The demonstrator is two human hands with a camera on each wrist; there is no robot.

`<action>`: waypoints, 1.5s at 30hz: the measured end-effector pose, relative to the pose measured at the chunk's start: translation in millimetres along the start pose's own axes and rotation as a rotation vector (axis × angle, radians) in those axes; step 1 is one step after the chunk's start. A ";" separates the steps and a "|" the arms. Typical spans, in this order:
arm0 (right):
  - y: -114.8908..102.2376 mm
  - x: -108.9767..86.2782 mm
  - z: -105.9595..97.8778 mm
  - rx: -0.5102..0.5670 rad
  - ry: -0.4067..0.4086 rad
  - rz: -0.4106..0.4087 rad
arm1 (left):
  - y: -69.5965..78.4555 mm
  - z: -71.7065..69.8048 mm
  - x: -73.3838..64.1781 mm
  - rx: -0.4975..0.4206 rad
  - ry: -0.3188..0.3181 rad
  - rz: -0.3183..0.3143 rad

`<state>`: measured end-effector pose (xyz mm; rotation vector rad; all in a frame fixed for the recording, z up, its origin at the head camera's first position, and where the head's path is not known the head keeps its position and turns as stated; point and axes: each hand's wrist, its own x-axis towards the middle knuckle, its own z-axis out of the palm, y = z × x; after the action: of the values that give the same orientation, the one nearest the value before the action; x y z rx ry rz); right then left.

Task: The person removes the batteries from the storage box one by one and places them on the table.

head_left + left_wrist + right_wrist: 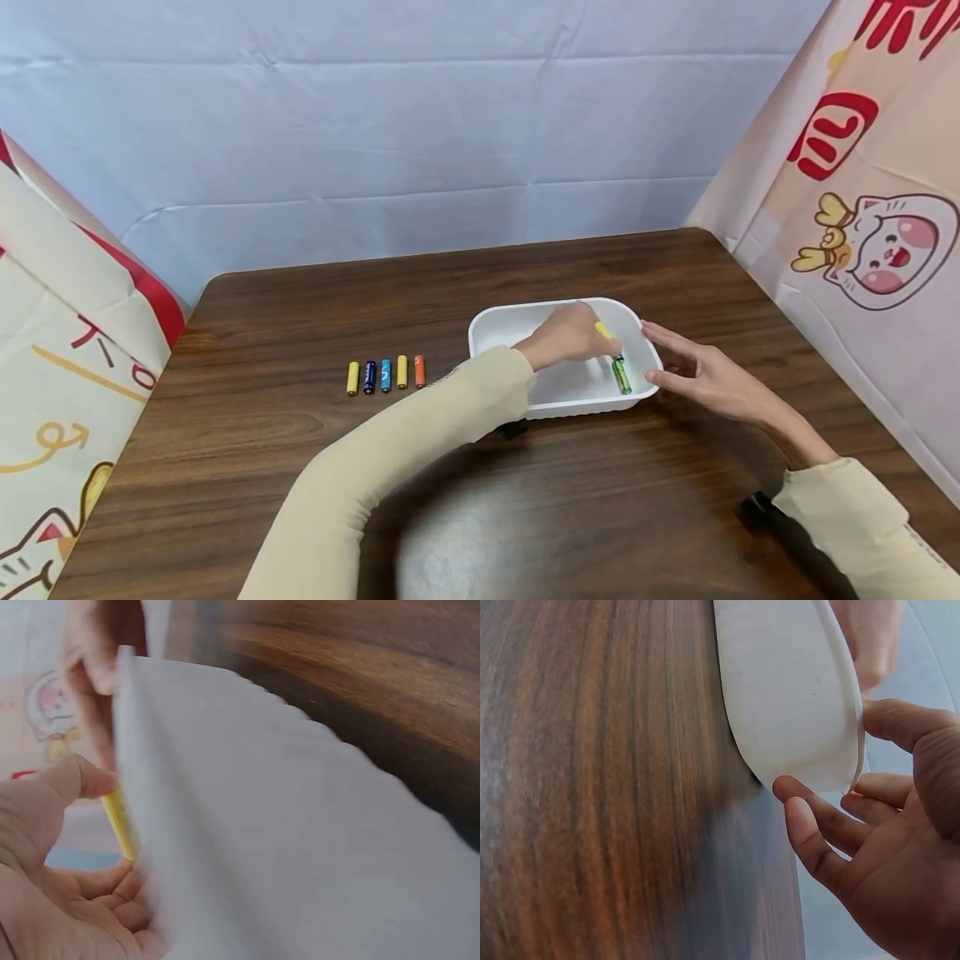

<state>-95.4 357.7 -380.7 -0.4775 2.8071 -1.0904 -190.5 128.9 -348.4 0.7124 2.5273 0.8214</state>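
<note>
My left hand (573,333) reaches into a white plastic basin (498,321). It pinches a yellow battery (118,825) between thumb and fingers; the same yellow battery (602,330) shows tilted over the basin in the head view. Just below it a green battery (622,377) lies on the basin floor near the right end. My right hand (708,379) holds that end of the basin, thumb at the near corner and fingers at the far one. In the right wrist view the thumb and fingertips of the right hand (900,840) meet the basin's rim and outer wall.
Left of the basin, a row of batteries stands out on the brown wooden table (300,467): yellow (353,378), dark blue (370,377), light blue (386,375), yellow (402,372) and orange (420,371). Pale cloth (420,125) hangs behind the table, with printed cloth at both sides.
</note>
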 end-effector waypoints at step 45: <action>3.9 -1.9 1.1 0.014 0.003 -0.055 | -166.0 -156.7 -203.6 -0.042 0.189 -0.022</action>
<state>-94.5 360.3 -384.2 -0.5560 2.8029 -1.1206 -163.7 -170.8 -293.5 0.6179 2.6695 0.9729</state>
